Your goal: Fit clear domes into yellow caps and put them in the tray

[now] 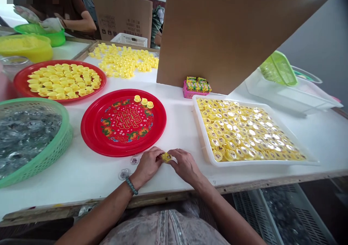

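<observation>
My left hand (149, 164) and my right hand (185, 164) meet over the front of the white table. Between their fingertips they pinch one small yellow round piece (166, 157) with a dark print on its face. Left of my left wrist, two clear round plastic caps (124, 173) lie on the table. Just beyond my hands is a red patterned tray (92, 129) with three yellow pieces (144, 101) near its far right rim. To the right stands a white tray (204, 143) filled with rows of yellow pieces under shiny clear covers.
At left are a green basket (63, 132) of clear caps and a red plate (20, 80) of yellow pieces. More yellow pieces (125, 61) lie behind. A cardboard panel (212, 31) rises beyond a pink box (187, 92). A gloved co-worker (53, 24) sits at far left.
</observation>
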`<state>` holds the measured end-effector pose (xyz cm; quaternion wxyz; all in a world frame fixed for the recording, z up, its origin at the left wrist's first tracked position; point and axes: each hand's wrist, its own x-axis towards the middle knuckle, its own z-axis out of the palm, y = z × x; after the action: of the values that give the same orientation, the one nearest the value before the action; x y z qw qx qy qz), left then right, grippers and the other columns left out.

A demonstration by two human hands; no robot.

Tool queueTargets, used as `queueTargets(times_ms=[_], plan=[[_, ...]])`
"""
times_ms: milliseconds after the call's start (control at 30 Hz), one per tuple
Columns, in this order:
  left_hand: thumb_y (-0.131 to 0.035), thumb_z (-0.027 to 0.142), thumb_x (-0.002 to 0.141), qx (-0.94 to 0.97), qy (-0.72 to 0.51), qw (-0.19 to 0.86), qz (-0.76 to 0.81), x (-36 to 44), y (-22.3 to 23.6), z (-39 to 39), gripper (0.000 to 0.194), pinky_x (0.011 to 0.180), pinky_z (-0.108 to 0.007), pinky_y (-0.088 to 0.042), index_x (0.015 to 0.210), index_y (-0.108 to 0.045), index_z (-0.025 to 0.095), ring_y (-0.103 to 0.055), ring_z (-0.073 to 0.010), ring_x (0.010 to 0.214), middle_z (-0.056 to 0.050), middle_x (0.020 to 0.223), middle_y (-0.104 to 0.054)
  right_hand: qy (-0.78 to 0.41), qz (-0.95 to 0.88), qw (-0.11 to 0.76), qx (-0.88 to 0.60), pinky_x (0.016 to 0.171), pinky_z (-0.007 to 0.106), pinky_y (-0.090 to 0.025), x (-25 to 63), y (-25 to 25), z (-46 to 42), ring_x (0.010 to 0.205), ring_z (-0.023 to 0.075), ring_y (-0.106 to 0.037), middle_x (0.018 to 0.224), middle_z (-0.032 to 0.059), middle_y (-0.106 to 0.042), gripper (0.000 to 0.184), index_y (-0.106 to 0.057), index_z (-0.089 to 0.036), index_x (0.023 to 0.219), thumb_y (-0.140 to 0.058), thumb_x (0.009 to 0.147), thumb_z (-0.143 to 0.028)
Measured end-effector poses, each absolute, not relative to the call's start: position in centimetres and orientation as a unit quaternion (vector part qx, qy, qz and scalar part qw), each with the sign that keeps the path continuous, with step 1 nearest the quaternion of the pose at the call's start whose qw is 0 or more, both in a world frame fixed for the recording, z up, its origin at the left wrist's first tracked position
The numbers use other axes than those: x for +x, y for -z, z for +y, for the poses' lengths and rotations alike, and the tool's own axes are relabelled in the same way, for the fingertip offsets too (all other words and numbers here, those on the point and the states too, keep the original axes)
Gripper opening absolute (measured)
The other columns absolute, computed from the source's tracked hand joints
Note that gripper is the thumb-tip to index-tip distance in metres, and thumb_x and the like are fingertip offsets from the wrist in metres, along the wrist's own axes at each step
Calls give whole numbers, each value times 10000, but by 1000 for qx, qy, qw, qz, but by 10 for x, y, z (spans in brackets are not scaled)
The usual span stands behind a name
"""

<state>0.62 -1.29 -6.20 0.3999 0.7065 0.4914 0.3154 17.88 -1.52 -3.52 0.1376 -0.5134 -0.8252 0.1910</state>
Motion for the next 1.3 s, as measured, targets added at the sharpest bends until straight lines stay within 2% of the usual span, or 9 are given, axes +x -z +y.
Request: queueTargets(times_ms=[267, 567, 800, 1000, 1167, 1300], plan=[[-523, 38, 743, 703, -324, 403, 488, 7, 65, -11, 301, 756, -283, -470, 941, -673, 207, -588, -169, 824, -39, 914, -652, -176, -844, 119, -493, 707, 259, -447, 181, 32, -11, 831, 188, -631, 906, 47, -690, 189, -623, -206, 1001, -593, 817, -173], [-499, 124, 813, 705, -319, 397, 493, 8, 64, -9, 246, 795, -304, -472, 942, -688, 214, -602, -179, 842, -48, 911, -674, -172, -860, 96, -470, 704, 244, -438, 185, 29, -7, 837, 177, -625, 889, 44, -680, 172, -603, -202, 1002, -577, 833, -184], [-498, 95, 799, 709, -318, 399, 488, 8, 62, -6, 260, 770, -291, -473, 917, -698, 212, -605, -170, 823, -42, 883, -676, -141, -880, 80, -446, 692, 260, -425, 185, 31, -6, 824, 185, -611, 866, 54, -677, 112, -584, -189, 965, -536, 865, -174], [-498, 78, 779, 702, -317, 406, 492, 9, 61, -3, 271, 772, -292, -482, 894, -702, 214, -612, -171, 821, -37, 882, -684, -177, -878, 109, -432, 711, 238, -435, 189, 36, -4, 829, 160, -619, 875, 37, -684, 165, -597, -207, 989, -544, 853, -130], [-511, 68, 766, 698, -318, 397, 505, 10, 64, -4, 273, 774, -294, -479, 902, -698, 212, -609, -172, 820, -36, 880, -682, -157, -878, 110, -439, 747, 297, -445, 185, 35, -9, 875, 204, -592, 917, 66, -664, 186, -575, -180, 1015, -587, 830, -185], [-510, 77, 779, 700, -318, 393, 504, 10, 64, -4, 259, 769, -289, -474, 897, -696, 214, -606, -167, 816, -30, 878, -678, -138, -872, 112, -457, 766, 322, -443, 182, 33, -14, 870, 214, -565, 907, 69, -643, 142, -569, -176, 952, -575, 816, -135]])
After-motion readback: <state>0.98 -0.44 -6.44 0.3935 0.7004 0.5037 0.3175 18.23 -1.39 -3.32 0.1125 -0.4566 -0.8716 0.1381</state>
